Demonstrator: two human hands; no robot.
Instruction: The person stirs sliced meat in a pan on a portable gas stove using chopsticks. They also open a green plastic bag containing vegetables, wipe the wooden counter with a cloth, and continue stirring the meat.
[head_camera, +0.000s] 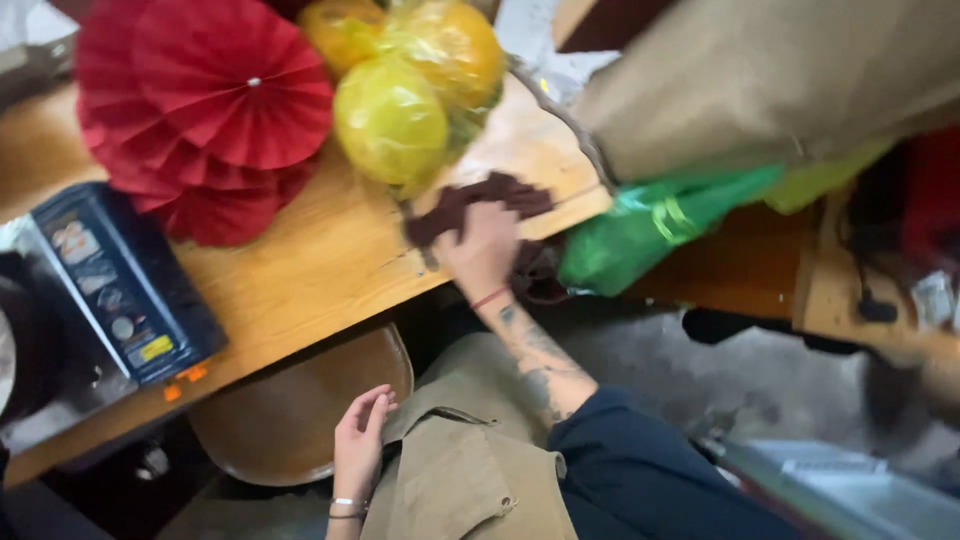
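My right hand (483, 248) presses a dark brown cloth (478, 203) against the edge of a wooden table (320, 260); part of the cloth hangs below the table edge. A red band circles that wrist and the forearm is tattooed. My left hand (360, 437) hangs low beside my tan trousers (470, 470), above a round wooden stool seat (290, 410), fingers loosely apart and holding nothing. Bracelets sit on its wrist.
Red paper fans (205, 110) and yellow-orange wrapped round fruits (400, 100) stand on the table behind the cloth. A dark blue box (125, 280) lies at the left. A green plastic bag (650, 225) and a tan fabric bundle (770, 80) are at the right.
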